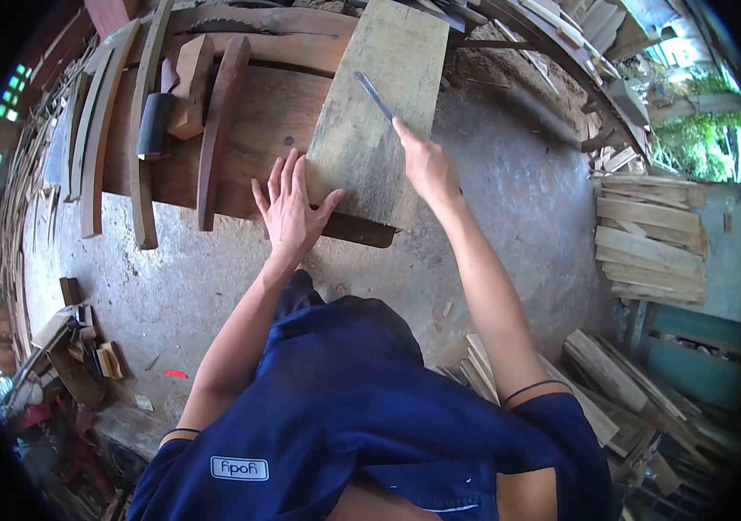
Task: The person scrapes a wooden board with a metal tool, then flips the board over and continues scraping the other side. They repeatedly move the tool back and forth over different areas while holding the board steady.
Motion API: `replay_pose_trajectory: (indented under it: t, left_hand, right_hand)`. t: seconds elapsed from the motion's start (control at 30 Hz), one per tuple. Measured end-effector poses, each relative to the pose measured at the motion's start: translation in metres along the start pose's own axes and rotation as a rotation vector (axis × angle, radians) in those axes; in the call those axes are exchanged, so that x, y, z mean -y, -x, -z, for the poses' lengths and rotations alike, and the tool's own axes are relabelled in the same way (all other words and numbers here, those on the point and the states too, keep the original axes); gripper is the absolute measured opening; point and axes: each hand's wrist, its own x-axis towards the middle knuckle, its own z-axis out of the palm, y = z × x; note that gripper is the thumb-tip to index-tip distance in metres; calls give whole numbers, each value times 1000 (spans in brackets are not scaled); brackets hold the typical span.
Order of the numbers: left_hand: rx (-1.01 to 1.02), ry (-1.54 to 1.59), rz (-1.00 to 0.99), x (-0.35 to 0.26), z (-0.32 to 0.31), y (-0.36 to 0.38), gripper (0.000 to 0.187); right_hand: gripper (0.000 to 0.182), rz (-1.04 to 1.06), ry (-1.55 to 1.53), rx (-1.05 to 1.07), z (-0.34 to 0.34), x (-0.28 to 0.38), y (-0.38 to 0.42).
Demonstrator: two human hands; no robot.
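Already our left hand point(290, 208) lay flat and open at the lower left edge of the plank point(379, 117), centre-top of the frame, on the workbench point(257, 122). Our right hand point(427, 165) gripped the ruler point(375, 95), its long axis running up-left. With only that light bracing, we judged the ruler might skid and skew any line.

Pale plank point(379, 113) on wooden bench point(249, 130)

Pale grey-tan plank point(379, 113) under both hands; dark grey metal ruler point(375, 94) in the right hand point(427, 165); reddish-brown worktop point(257, 122) beside the left hand point(290, 208); navy shirt point(362, 417) below.
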Motion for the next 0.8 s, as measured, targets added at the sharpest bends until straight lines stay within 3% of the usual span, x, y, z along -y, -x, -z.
replay_pose_trajectory:
  t: [0.07, 0.13, 0.17, 0.27, 0.5, 0.57, 0.6, 0.63, 0.67, 0.8]
  left_hand:
    - [20, -12, -1, 2, -2, 1, 93]
    - [20, -11, 15, -1, 1, -7, 96]
    - [22, -25, -2, -4, 5, -11, 99]
    - [36, -56, -43, -10, 9, -31, 108]
    - [80, -43, -89, -10, -3, -44, 120]
    - [81, -39, -96, -10, -3, -43, 120]
    - [80, -35, -97, -10, -2, -44, 120]
    - [84, -28, -94, -11, -1, -44, 119]
    - [82, -22, -83, -10, -1, -45, 119]
    - [98, -12, -104, -9, -1, -45, 119]
  right_hand:
    - [50, -46, 22, -2, 2, 4, -5]
    - [51, -126, -33, 148, 18, 19, 17]
    - [52, 9, 4, 49, 9, 16, 41]
    - [50, -62, -48, 196, 21, 27, 77]
    - [46, -89, -24, -12, 1, -22, -23]
    - [47, -279, -128, 172, 20, 3, -12]
    - [50, -267, -112, 224, 22, 10, 6]
    - [53, -134, -134, 72, 11, 11, 34]
    - [55, -118, -59, 115, 6, 12, 57]
    - [54, -139, -47, 77, -1, -10, 31]
